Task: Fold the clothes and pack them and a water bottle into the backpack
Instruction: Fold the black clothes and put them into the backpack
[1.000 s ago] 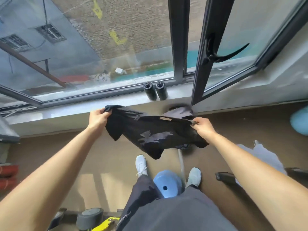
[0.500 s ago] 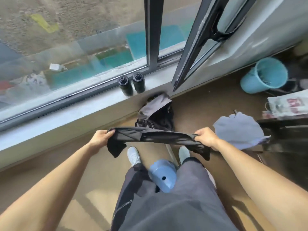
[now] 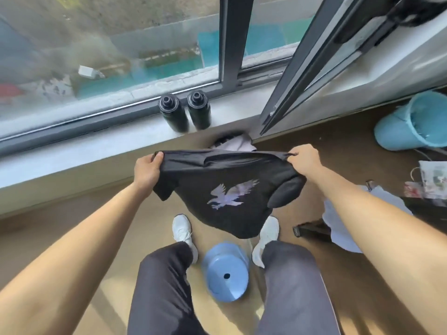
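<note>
A black T-shirt (image 3: 227,189) with a pale bird print hangs spread between my hands above my feet. My left hand (image 3: 147,169) grips its left shoulder and my right hand (image 3: 303,160) pinches its right shoulder. Behind the shirt, against the wall under the sill, part of the dark backpack (image 3: 233,142) shows, mostly hidden. Two black water bottles (image 3: 173,112) (image 3: 198,110) stand side by side on the window sill (image 3: 72,155). A light lavender garment (image 3: 343,226) lies on the floor to my right, partly behind my right arm.
A blue plastic stool (image 3: 226,272) stands between my legs. A light blue bucket (image 3: 411,122) sits at the right by the wall. An open window sash (image 3: 314,59) leans inward at the upper right. A dark object (image 3: 309,230) and printed bags (image 3: 433,180) lie at the right.
The shirt, bunched into a narrow band half a second ago, now hangs spread with the bird print facing me. My view has tilted further down toward the floor.
</note>
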Motion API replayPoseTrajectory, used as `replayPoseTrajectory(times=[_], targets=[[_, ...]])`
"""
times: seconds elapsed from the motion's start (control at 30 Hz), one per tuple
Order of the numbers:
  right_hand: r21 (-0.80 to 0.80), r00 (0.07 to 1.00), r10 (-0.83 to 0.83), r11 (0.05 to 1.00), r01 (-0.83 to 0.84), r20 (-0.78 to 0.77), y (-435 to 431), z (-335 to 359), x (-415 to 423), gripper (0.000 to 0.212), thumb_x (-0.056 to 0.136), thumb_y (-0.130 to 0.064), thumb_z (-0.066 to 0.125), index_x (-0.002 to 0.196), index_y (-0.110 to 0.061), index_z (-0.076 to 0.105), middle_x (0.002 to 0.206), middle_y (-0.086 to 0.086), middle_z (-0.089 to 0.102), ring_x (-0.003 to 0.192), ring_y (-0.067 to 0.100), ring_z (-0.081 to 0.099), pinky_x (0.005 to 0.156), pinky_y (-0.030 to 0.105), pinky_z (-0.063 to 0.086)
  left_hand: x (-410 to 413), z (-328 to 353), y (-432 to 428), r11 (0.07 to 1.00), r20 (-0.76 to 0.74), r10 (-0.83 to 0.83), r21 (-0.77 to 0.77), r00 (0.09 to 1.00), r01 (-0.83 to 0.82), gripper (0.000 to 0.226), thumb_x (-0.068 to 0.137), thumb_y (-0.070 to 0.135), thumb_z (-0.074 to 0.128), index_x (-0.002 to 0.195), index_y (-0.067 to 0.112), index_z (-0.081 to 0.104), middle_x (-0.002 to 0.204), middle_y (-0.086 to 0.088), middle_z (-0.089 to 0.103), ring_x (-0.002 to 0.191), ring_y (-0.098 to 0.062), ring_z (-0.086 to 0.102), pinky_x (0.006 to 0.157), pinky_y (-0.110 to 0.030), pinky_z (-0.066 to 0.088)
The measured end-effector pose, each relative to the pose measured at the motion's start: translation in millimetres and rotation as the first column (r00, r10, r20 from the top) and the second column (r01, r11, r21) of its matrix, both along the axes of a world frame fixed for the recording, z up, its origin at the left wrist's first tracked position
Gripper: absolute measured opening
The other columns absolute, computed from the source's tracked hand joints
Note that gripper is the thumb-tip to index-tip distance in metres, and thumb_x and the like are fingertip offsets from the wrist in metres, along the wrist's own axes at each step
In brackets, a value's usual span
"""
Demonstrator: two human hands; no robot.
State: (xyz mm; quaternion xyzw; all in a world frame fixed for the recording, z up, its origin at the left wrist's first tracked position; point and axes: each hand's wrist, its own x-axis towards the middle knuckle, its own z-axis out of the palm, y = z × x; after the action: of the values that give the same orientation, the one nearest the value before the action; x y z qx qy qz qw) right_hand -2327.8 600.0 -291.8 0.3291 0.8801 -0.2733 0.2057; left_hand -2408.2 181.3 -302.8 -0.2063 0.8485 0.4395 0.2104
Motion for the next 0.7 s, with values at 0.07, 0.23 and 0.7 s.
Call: replayPoseTrajectory(times=[0.07,0.23,0.7], targets=[[-0.019,0.993,-0.089,0.996,0.088,-0.075,4.0,-38.5,-14.3,0.022,0.092,-0.016,0.067,0.11,-0.012,0.079,0.113,0.013,0.075,0.11,0.036,0.065,0.096,0.038,0.05,-12.9,-37.6,13.3,0.999,-0.047,0.049,0.005,0.998,-0.049,0.034,0.106,0.035,0.051,0.096,0.008,0.069,0.092,-0.005,0.064,0.083,-0.019,0.053,0.076,-0.035,0.041],[-0.093,0.948,-0.216,0.975,0.2,-0.232,13.7,-142.9,-39.9,0.027,0.095,-0.012,0.065,0.12,-0.007,0.073,0.124,0.013,0.071,0.117,0.034,0.063,0.107,0.041,0.048,-31.6,-149.7,36.3,0.991,-0.146,0.134,0.027,0.98,-0.132,0.042,0.104,0.036,0.051,0.092,-0.001,0.067,0.085,-0.005,0.061,0.079,-0.018,0.05,0.069,-0.033,0.038],[-0.127,0.814,-0.156,0.987,0.102,-0.559,24.0,-326.6,-102.4,0.036,0.084,-0.034,0.06,0.065,-0.004,0.049,0.06,0.012,0.049,0.062,0.022,0.045,0.056,0.033,0.03,-48.7,-319.6,53.4,0.92,-0.265,-0.022,0.372,0.964,0.123,0.039,0.092,0.053,0.062,0.098,0.016,0.074,0.095,0.001,0.074,0.093,-0.021,0.068,0.092,-0.035,0.049]])
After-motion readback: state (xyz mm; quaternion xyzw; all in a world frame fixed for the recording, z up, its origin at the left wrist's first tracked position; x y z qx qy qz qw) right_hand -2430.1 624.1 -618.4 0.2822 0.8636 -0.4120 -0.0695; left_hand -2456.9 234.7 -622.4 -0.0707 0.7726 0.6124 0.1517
